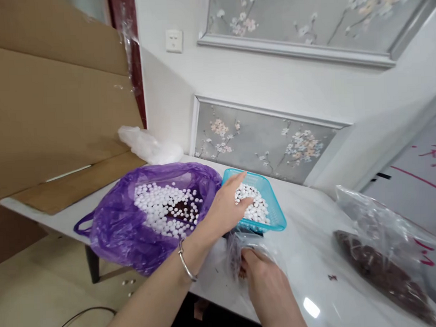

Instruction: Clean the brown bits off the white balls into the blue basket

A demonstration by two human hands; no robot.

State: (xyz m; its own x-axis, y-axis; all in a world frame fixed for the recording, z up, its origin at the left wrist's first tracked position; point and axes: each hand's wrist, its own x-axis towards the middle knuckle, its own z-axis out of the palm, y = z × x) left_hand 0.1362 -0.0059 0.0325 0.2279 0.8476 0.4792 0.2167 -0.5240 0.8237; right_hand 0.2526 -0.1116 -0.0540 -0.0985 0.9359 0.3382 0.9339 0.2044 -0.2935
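My left hand reaches over the near left side of a turquoise plastic basket, its fingers and thumb apart. White balls fill part of that basket. Just in front of the basket, my right hand has curled fingers at a clear plastic bag. Small brownish pieces show beside these fingers; the fingertips are partly hidden. To the left lies an opened purple plastic bag with many white balls and something dark red among them.
A clear bag of dark brown pieces lies on the right of the white table. Large cardboard stands at left, near a white plastic bag. A framed floral panel is behind the basket. Loose balls dot the floor.
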